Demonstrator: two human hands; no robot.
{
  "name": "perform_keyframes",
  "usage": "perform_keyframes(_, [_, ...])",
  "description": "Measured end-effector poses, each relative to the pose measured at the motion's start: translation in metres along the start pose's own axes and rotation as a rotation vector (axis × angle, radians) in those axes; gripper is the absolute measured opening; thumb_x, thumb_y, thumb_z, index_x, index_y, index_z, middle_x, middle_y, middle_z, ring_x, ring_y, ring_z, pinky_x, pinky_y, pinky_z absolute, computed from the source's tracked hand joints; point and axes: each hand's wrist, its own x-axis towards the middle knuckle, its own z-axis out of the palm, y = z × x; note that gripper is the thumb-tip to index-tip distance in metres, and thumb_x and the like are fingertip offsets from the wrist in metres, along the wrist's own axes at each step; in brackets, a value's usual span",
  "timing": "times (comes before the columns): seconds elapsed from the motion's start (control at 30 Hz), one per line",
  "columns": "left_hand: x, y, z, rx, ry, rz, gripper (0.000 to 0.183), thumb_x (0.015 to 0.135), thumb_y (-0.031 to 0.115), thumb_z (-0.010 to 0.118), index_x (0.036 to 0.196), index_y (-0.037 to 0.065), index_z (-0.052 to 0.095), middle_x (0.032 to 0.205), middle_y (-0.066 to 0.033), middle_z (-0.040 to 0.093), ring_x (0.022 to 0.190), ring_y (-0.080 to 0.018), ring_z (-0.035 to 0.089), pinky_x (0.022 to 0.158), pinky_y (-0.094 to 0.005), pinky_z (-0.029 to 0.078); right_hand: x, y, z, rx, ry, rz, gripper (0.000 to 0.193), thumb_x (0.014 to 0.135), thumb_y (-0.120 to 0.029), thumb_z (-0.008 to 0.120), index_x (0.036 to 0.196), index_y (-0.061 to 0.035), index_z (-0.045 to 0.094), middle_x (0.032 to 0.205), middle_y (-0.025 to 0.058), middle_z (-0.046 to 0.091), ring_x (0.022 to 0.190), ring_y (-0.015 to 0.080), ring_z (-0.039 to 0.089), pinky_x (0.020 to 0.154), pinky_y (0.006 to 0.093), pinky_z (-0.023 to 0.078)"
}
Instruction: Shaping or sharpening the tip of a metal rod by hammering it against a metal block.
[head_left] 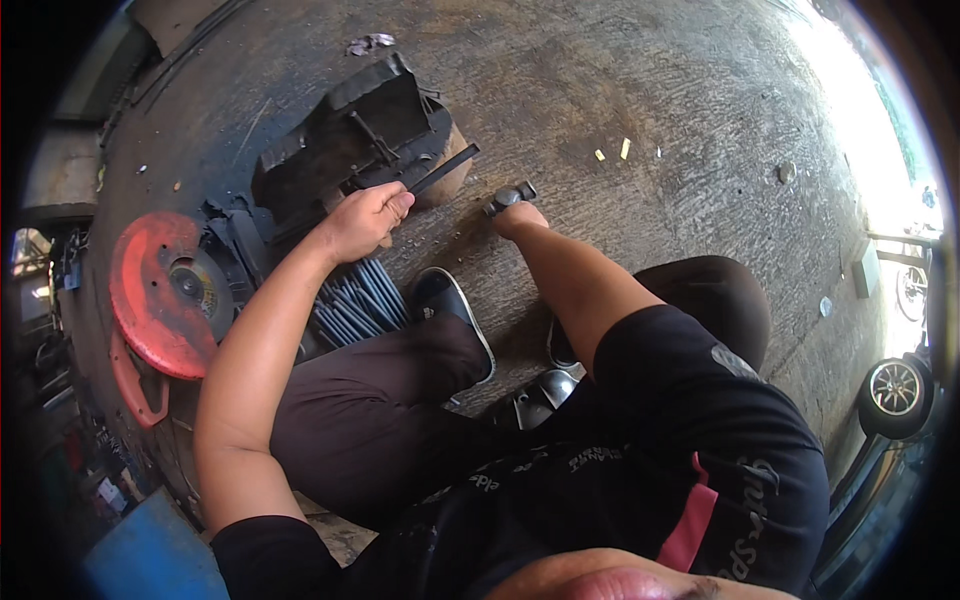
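Observation:
My left hand (366, 222) is closed around a dark metal bar (446, 170), whose free end sticks out to the right, above the edge of a dark metal block (325, 125). The block has raised sides and looks like an improvised anvil. In my right hand (520, 219) is a hammer (511, 197); its head shows above my fist, and its handle is hidden. The hammer is apart from the bar, to its right. Several metal rods (360, 303) lie in a bundle below my left hand, beside my shoe (447, 305).
A cut-off saw with a red guard (155, 290) stands at the left. Small yellow pieces (625, 149) and a crumpled scrap (370, 44) lie on the rough concrete floor (560, 90). A wheel (895, 388) is at the far right, and a blue surface (155, 550) at lower left.

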Motion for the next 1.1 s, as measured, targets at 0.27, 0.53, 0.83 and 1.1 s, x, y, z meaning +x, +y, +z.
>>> perform_keyframes(0.27, [-0.012,0.032,-0.038,0.152,0.496,0.244,0.034,0.102,0.033,0.045,0.08,0.007,0.05,0.066,0.0026,0.044,0.061,-0.0076,0.042,0.056,-0.0263,0.036,-0.034,-0.014,-0.051,0.306,-0.13,-0.135,0.035,0.075,-0.029,0.072,0.094,-0.0011,0.066,0.076,0.0105,0.067,0.062,0.02,0.067,0.056,0.0332,0.055])
perform_keyframes(0.53, [-0.024,0.045,-0.047,0.334,0.736,0.019,0.046,0.099,0.041,0.038,0.096,0.002,0.061,0.098,-0.0265,0.064,0.099,-0.0447,0.059,0.083,-0.0491,0.046,-0.123,-0.075,-0.209,0.194,0.053,-0.408,0.028,0.077,-0.023,0.072,0.087,0.0026,0.069,0.075,0.0097,0.068,0.061,0.0189,0.066,0.056,0.029,0.052])
perform_keyframes(0.83, [-0.016,0.047,-0.061,0.502,0.653,-0.223,0.058,0.099,0.043,0.031,0.109,-0.002,0.066,0.116,-0.0273,0.061,0.113,-0.0424,0.056,0.098,-0.0481,0.042,-0.216,-0.13,-0.295,0.645,0.083,-0.834,0.026,0.08,-0.015,0.07,0.098,0.0034,0.064,0.074,0.0072,0.063,0.059,0.0154,0.061,0.053,0.0294,0.05])
perform_keyframes(1.1, [-0.008,0.057,-0.069,0.639,0.543,-0.337,0.059,0.1,0.044,0.03,0.106,-0.002,0.067,0.112,-0.0258,0.064,0.107,-0.0422,0.059,0.095,-0.0488,0.045,-0.201,-0.175,-0.273,0.489,-0.035,-0.782,0.025,0.081,-0.019,0.067,0.091,0.0031,0.065,0.072,0.0084,0.062,0.057,0.0155,0.059,0.05,0.0285,0.047])
